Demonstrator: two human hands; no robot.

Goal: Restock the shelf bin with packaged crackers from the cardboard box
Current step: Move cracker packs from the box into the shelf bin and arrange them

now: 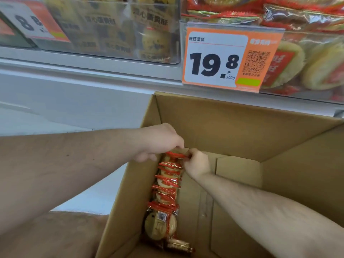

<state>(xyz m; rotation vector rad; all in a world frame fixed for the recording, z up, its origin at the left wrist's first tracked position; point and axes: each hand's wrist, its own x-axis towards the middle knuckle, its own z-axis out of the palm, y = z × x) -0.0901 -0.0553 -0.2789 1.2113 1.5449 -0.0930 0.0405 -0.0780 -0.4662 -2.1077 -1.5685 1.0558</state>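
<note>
Both hands (162, 140) (197, 163) pinching the top cracker pack (176, 155) inside the cardboard box (242, 131).

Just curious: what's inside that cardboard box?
A single row of cracker packs stands along the left wall of the box; both hands grip the far end. Its floor is otherwise bare; the near end is out of frame.

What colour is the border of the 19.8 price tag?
Orange, around a white panel, on the price tag; head view.

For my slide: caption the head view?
Both hands grip red-wrapped cracker packs inside brown cardboard box.
</note>
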